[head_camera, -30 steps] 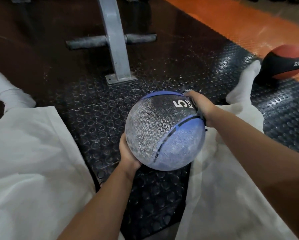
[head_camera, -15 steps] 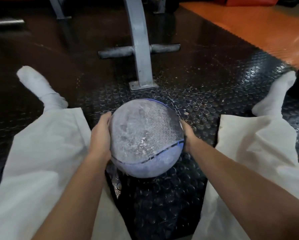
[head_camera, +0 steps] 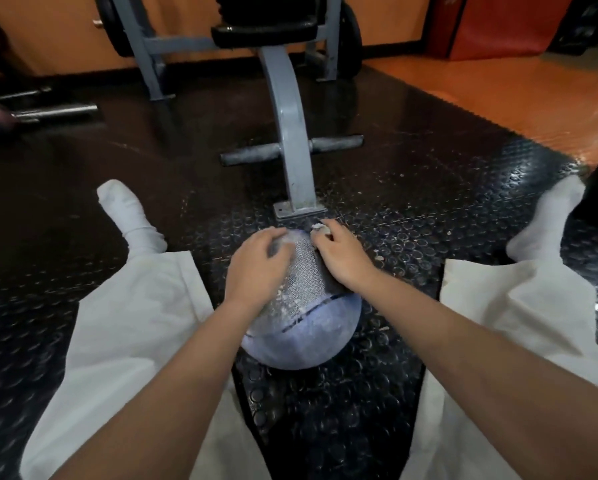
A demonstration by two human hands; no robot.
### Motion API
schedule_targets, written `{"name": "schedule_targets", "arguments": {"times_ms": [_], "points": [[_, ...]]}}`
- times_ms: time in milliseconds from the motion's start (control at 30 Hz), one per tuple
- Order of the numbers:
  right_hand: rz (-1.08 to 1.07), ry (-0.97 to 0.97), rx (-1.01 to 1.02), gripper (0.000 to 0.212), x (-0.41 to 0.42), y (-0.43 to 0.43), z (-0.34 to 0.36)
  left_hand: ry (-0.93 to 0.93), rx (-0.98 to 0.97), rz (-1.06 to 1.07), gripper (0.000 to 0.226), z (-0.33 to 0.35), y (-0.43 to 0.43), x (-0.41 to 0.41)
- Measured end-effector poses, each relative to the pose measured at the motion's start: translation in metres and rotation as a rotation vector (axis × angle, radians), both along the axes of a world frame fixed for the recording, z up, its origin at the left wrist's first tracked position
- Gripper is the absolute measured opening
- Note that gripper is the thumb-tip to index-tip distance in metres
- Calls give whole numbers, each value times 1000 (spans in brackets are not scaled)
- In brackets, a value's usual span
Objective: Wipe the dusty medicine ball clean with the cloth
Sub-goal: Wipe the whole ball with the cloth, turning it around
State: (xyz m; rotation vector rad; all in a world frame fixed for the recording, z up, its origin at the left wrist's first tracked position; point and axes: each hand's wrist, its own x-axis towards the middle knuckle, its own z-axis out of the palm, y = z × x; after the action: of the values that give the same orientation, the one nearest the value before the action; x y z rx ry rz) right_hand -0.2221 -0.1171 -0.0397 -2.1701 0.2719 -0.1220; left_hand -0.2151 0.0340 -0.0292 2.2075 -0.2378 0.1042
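While it rests on the studded black floor mat between the person's spread white-trousered legs, the medicine ball sits directly beneath both hands. Its upper panel is a grey, finely patterned mesh caked with pale, patchy dust. Nearer the wrists, below a dark seam, the lower panel is blue-violet and also powdered white.

The left hand lies palm-down on the ball's top left, its fingers loosely bent over the curve. The right hand lies on the top right with its fingers curled, pinching what looks like the cloth; only a small pale crumpled bit shows at the fingertips. Just beyond the fingertips stands the foot of a grey machine post.

Half a second ago the hands clasped the ball's two flanks, leaving the dusty panel uncovered. Now both have come up onto the top, and the ball lies lower between the legs.
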Motion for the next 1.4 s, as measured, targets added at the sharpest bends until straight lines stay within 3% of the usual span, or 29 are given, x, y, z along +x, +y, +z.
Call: {"name": "schedule_targets", "arguments": {"times_ms": [167,367,467,633,1000,1400], "points": [[-66,9,-162,42,-16,9,6,-14,146,201,33,6,-19,-10],[197,168,-277,23,8,-9,37,-142,270,19,37,-6,-12,-12],[185,171,-331,43,3,-2,35,-202,282,-74,39,-6,-9,-12],[88,54,-341,48,-35,16,15,-70,290,19,42,4,-14,-5],[390,171,-604,43,4,-1,52,-28,329,-49,41,6,-10,14],[457,225,-552,55,53,-16,43,156,325,-93,41,7,-13,70]]}}
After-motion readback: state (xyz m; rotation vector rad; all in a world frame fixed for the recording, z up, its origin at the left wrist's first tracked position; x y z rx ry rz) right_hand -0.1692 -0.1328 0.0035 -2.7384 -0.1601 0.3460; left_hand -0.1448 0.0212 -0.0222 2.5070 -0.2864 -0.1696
